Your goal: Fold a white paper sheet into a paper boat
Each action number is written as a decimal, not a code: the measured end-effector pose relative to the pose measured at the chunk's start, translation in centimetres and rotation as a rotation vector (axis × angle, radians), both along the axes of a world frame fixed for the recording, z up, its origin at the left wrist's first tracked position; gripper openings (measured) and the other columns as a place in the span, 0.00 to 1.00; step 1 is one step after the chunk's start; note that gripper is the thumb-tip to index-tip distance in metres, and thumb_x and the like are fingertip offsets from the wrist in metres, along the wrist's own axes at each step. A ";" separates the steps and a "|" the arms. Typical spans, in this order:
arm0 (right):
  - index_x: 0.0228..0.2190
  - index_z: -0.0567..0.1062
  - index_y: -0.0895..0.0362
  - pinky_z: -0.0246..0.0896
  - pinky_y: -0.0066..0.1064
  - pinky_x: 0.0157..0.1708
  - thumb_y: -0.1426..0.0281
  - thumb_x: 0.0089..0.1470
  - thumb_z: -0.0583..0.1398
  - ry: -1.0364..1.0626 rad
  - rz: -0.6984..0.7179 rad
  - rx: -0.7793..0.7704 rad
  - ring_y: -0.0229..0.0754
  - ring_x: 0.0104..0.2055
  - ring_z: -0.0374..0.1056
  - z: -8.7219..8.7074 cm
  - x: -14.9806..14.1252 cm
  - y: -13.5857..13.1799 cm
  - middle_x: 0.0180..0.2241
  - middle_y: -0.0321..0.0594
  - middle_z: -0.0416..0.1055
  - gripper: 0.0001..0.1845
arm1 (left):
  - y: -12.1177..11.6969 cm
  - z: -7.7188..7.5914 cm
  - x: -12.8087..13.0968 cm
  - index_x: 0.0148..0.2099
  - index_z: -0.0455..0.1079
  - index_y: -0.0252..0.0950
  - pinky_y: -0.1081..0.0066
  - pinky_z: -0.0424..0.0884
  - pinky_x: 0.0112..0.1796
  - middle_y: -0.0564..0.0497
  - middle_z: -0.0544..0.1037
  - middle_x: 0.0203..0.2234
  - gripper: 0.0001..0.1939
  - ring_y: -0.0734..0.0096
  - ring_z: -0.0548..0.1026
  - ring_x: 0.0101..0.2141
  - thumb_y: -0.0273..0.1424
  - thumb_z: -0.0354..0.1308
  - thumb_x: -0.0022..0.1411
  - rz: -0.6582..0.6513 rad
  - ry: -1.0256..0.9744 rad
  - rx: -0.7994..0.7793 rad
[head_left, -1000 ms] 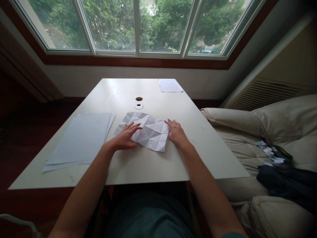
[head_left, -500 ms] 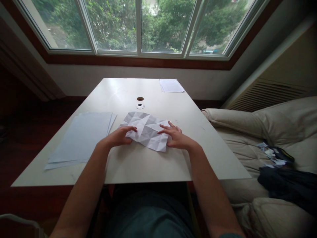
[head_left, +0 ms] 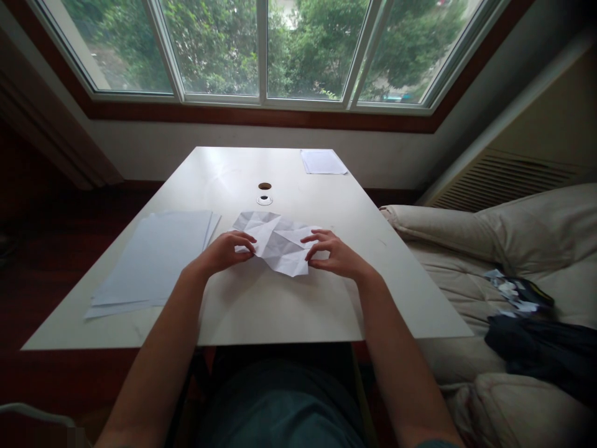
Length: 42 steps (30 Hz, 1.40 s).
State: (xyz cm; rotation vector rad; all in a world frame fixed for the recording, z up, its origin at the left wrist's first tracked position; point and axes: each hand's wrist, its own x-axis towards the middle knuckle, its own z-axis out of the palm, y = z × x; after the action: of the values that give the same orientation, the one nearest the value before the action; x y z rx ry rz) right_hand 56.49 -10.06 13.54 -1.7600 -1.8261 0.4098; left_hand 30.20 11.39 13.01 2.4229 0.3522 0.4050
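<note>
A creased white sheet of paper [head_left: 278, 241] lies unevenly over the white table [head_left: 280, 311], its folds standing up in ridges. My left hand [head_left: 232, 250] pinches its left edge between thumb and fingers. At the opposite edge my right hand [head_left: 329, 252] grips the paper in the same way, thumb below and fingers on top. Parts of both edges are hidden under the fingers.
A stack of flat white paper [head_left: 152, 258] lies left of my left arm. More sheets [head_left: 323, 162] rest at the far right corner. Near the middle are a round hole [head_left: 265, 186] and a ring-shaped cap [head_left: 264, 200]. A beige sofa [head_left: 433, 261] stands to the right.
The fingers of both hands have closed on the paper's edges. The sheet's near edge has shifted slightly away from me and looks more bent.
</note>
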 end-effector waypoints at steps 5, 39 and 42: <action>0.30 0.80 0.50 0.56 0.49 0.59 0.70 0.50 0.66 0.123 -0.032 0.183 0.50 0.61 0.60 0.0 0.2 0.1 0.50 0.39 0.75 0.03 | 1.5 -0.4 -1.0 0.41 0.77 0.42 0.54 0.65 0.57 0.48 0.75 0.52 0.11 0.54 0.68 0.56 0.33 0.63 0.53 0.068 -0.008 0.164; 0.33 0.70 0.53 0.58 0.23 0.19 0.60 0.48 0.68 0.806 -0.566 0.754 0.32 0.20 0.62 -0.9 0.6 1.7 0.21 0.27 0.69 0.16 | 1.8 4.7 0.3 0.36 0.74 0.34 0.70 0.73 0.29 0.52 0.77 0.26 0.15 0.71 0.75 0.25 0.36 0.69 0.47 0.445 -0.671 -0.592; 0.35 0.69 0.53 0.55 0.23 0.17 0.59 0.48 0.68 0.882 -0.599 0.756 0.32 0.19 0.62 -0.9 0.8 1.9 0.24 0.29 0.72 0.17 | 1.9 6.4 0.8 0.37 0.74 0.33 0.69 0.74 0.29 0.49 0.79 0.29 0.16 0.69 0.76 0.27 0.36 0.69 0.47 0.398 -0.592 -0.673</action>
State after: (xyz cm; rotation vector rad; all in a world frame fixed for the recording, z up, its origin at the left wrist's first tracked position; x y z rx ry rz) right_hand 57.27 -8.12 12.61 -1.1889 -0.6408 0.1568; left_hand 31.03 13.30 19.45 1.4892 0.5876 0.9704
